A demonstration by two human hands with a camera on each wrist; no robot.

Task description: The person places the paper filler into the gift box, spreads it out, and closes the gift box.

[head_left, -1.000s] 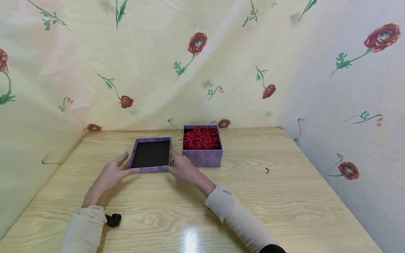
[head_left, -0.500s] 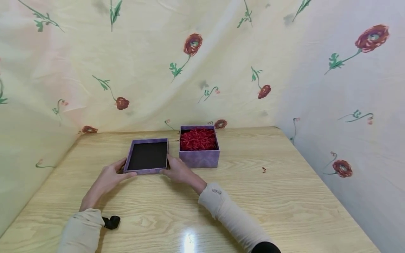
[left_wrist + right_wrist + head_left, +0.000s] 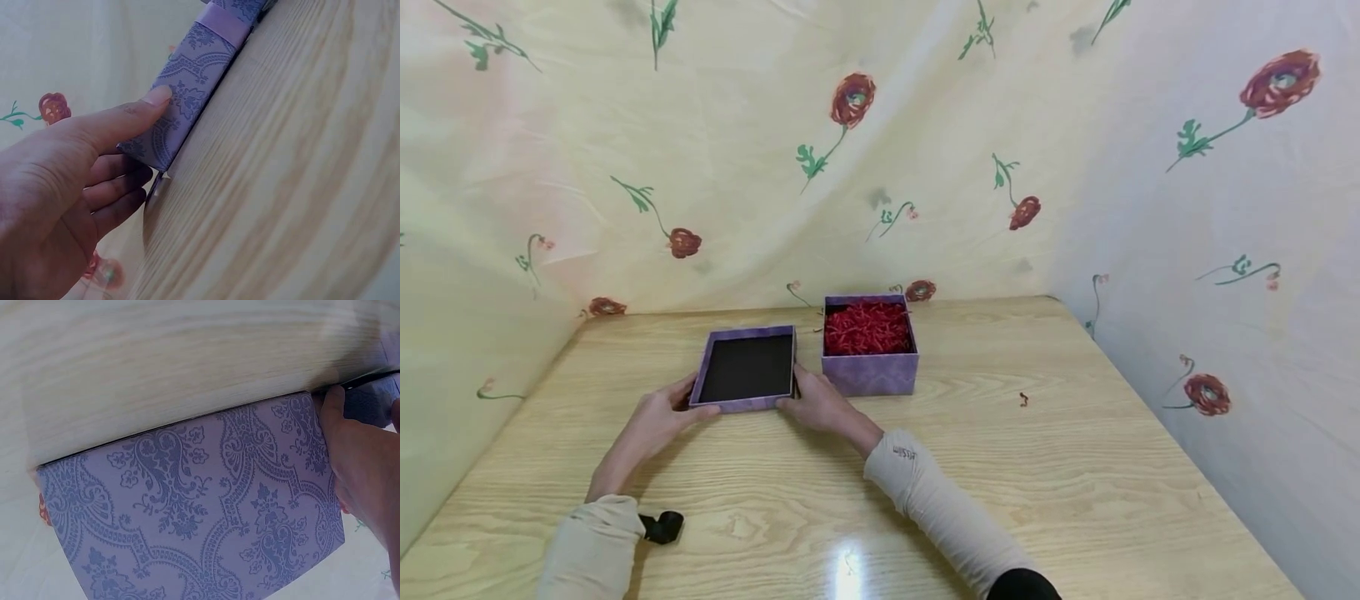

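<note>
A shallow purple box lid (image 3: pixel 744 406) lies on the table with its black inside facing up. My left hand (image 3: pixel 655 422) grips its near left corner, the thumb along the front wall and the fingers at the left side. In the left wrist view that wall shows a paisley pattern and a lilac ribbon band (image 3: pixel 223 24). With my right hand (image 3: pixel 822 406) I hold the near right corner; its fingertips are partly hidden between lid and box. Just right of it stands a deeper purple box (image 3: pixel 871 375), filled with red shredded paper (image 3: pixel 867 327). Its patterned front fills the right wrist view.
A small red shred (image 3: pixel 1023 400) lies on the wooden table (image 3: pixel 1075 500) to the right. Flowered cloth (image 3: pixel 737 167) hangs behind and along both sides. A black object (image 3: pixel 662 527) sits by my left cuff.
My left fingers, spread apart from the lid's left side a second ago, have closed onto its corner. My right hand has tightened slightly on its corner. The head view has shifted a little.
</note>
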